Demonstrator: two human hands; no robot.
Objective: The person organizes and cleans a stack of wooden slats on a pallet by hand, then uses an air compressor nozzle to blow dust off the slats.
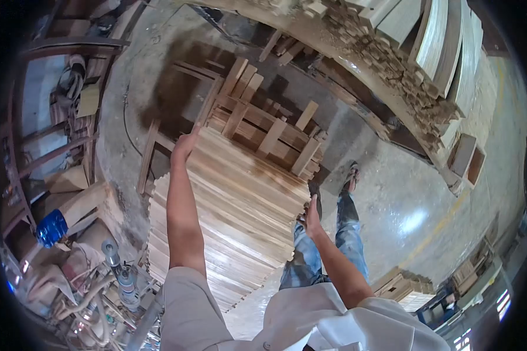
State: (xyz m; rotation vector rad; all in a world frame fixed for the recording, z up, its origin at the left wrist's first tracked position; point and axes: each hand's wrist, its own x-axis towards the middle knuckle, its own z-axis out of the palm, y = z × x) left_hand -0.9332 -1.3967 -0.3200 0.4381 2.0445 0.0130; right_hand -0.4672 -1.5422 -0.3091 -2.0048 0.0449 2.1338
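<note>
A broad layer of pale wooden slats lies side by side in front of me, their ends uneven along the left and right edges. My left hand reaches to the far left corner and grips the edge there; its fingertips are partly hidden. At the opposite edge, my right hand is held against the slat ends, thumb upward and fingers curled at the side. Just beyond the slats stands a wooden rack with several short wood blocks in and on it.
A long bench at upper right carries heaps of offcuts and long boards. Left is a shelf frame with cloths and clutter. Hoses and a metal tool crowd the lower left. Stacked wood lies at lower right on the concrete floor.
</note>
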